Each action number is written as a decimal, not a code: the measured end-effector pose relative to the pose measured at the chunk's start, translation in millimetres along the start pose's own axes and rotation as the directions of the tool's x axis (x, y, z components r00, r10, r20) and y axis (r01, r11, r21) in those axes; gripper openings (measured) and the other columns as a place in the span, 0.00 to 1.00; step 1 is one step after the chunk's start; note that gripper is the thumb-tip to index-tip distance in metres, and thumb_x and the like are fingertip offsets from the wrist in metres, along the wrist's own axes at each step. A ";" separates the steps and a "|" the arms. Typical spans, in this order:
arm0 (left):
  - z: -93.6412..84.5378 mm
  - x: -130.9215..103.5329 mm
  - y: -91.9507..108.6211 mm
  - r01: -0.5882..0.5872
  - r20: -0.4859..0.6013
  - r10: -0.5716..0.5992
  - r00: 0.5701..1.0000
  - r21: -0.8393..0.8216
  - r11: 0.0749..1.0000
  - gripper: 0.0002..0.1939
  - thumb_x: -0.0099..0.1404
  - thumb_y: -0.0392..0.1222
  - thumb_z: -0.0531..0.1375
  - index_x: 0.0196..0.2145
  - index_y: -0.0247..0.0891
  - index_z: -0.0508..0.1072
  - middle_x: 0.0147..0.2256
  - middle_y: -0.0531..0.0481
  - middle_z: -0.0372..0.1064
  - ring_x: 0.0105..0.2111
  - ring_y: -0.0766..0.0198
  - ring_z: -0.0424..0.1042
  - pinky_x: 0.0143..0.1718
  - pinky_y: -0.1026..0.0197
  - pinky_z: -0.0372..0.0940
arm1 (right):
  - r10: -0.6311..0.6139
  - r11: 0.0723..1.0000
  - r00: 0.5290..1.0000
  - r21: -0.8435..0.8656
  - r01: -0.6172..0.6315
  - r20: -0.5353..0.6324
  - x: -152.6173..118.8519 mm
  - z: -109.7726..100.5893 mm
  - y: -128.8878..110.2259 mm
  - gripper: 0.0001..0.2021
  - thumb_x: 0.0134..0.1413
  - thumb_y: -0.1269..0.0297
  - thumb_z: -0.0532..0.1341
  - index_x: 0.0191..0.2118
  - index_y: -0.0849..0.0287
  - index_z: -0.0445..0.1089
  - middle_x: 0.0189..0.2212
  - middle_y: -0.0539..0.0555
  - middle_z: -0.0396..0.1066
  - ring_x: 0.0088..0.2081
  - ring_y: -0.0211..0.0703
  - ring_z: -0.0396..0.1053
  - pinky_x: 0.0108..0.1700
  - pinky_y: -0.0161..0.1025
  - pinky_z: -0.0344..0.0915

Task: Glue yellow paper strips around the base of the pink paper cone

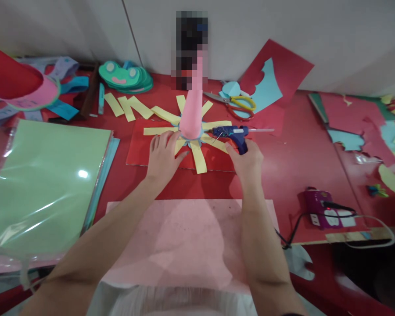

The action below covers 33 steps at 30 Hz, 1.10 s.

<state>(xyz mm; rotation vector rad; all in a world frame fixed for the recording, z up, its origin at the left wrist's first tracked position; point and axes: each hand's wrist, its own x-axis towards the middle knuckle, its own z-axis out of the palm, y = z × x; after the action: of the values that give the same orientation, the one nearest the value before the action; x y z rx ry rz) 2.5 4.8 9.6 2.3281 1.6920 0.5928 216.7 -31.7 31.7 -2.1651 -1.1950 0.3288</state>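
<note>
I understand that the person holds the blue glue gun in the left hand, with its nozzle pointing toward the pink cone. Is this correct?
Not quite: the hand is wrong. The head view shows the blue glue gun in the right hand, with its nozzle pointing toward the pink cone.

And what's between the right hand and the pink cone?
In the head view, the barrel of the blue glue gun and yellow paper strips spread around the pink cone.
</note>
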 end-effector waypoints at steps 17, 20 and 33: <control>1.4 5.8 1.0 -0.021 0.064 0.024 0.998 -0.050 0.999 0.18 0.66 0.46 0.60 0.52 0.44 0.70 0.49 0.44 0.66 0.51 0.50 0.65 0.54 0.47 0.61 | -0.037 0.999 0.999 0.020 0.037 0.017 -3.1 1.6 -1.3 0.16 0.47 0.48 0.61 0.32 0.56 0.69 0.32 0.54 0.70 0.34 0.45 0.65 0.36 0.42 0.60; 4.1 4.2 6.5 -0.013 0.130 0.013 0.991 0.001 1.000 0.23 0.63 0.50 0.62 0.55 0.45 0.69 0.51 0.43 0.64 0.52 0.47 0.64 0.53 0.44 0.60 | -0.041 0.999 0.998 0.010 0.041 0.037 -3.7 2.9 -1.9 0.15 0.47 0.49 0.61 0.33 0.56 0.69 0.33 0.54 0.70 0.35 0.46 0.65 0.37 0.42 0.60; 6.6 -1.9 8.4 -0.139 0.104 0.130 0.986 0.083 0.987 0.15 0.67 0.47 0.58 0.50 0.47 0.74 0.51 0.42 0.66 0.48 0.48 0.64 0.50 0.45 0.61 | -0.026 1.000 0.997 -0.007 0.027 0.069 -3.0 3.9 0.2 0.15 0.48 0.49 0.61 0.33 0.57 0.70 0.33 0.55 0.70 0.34 0.45 0.65 0.36 0.42 0.59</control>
<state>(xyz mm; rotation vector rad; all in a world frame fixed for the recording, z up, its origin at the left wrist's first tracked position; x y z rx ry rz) 12.1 0.7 6.6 2.5063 1.5585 0.4253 213.2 -32.6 28.3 -2.1585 -1.2644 0.3906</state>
